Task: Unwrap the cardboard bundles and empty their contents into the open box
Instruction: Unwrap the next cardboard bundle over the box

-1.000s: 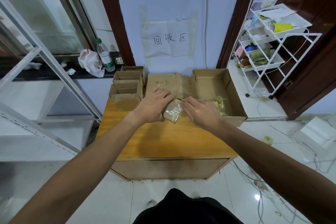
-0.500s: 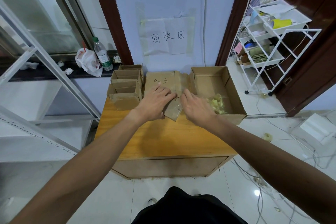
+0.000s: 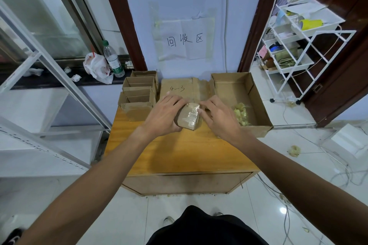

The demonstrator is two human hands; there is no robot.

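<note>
Wooden desk (image 3: 179, 151) against the far wall. On its far right part, open box (image 3: 258, 93), flaps gone or hidden, inside bare at the far end. At far middle, flat cardboard sheet (image 3: 179, 85) marked "4-3", its near edge covered by both hands. At far left, stack of small open cartons (image 3: 137, 91), packed close together.

Left grip (image 3: 165, 115) over the desk's far middle, fingers curled round the left side of the cardboard bundle (image 3: 188, 117), thumb under or behind it and out of sight. Right grip (image 3: 219, 117) just right of the bundle, thumb and forefinger tips brought together on its far right corner, remaining fingers loosely bent above the sheet.

Bundle between the two grips, tilted, wrapped in shiny clear tape (image 3: 191, 115) across its top face. Hard to tell whether resting on the desk or lifted just clear of it. Equally unclear whether any loose tape end is caught in the right pinch.

Inside the open box, near left corner: small heap of pale yellow scraps (image 3: 241, 114), well apart from the bundle.
</note>
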